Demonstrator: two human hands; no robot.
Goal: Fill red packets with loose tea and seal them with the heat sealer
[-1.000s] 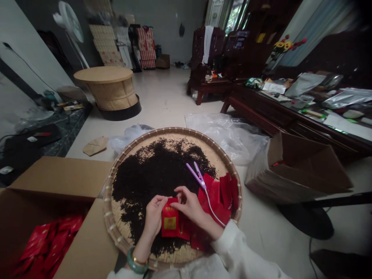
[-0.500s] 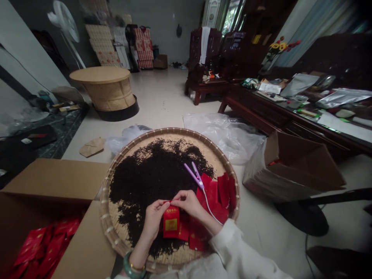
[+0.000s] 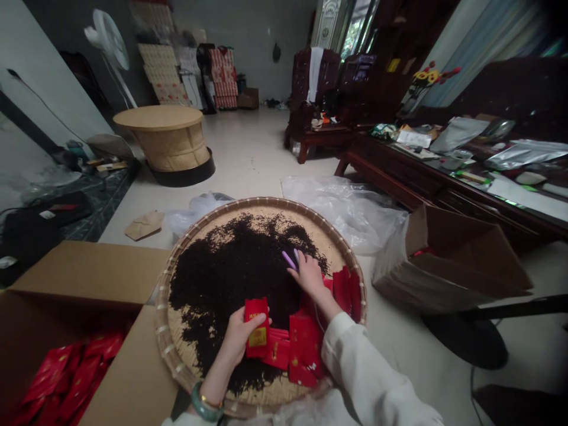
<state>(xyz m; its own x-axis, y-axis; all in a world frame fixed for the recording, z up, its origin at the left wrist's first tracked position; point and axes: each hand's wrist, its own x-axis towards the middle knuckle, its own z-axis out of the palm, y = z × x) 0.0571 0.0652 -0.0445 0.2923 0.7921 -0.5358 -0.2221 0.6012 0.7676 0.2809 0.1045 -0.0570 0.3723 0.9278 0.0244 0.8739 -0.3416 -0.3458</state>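
Note:
Held upright between the thumb and fingers of my left hand (image 3: pixel 238 332) is a red tea packet (image 3: pixel 257 322) with a gold label. My right hand (image 3: pixel 309 275) is closed around a purple mini flat iron (image 3: pixel 290 260); its two arms stick out past the fingers, and the rest is hidden under the palm. Dark loose tea leaves (image 3: pixel 235 269) cover much of the round bamboo tray (image 3: pixel 165 331) beneath both hands. More red packets (image 3: pixel 306 346) lie on the tray's right side, under and beside my right forearm.
An open carton (image 3: pixel 89 272) with red packets stands at left; another open carton (image 3: pixel 448 260) is at right, near a black stand base (image 3: pixel 465 340). Plastic sheeting (image 3: pixel 346 210) lies behind the tray. Beyond are a round wicker table (image 3: pixel 168 139) and a cluttered wooden table (image 3: pixel 426 174).
My right hand has left the packet's top edge and moved up and right onto the purple mini flat iron. My left hand keeps the packet, now gripped by its side.

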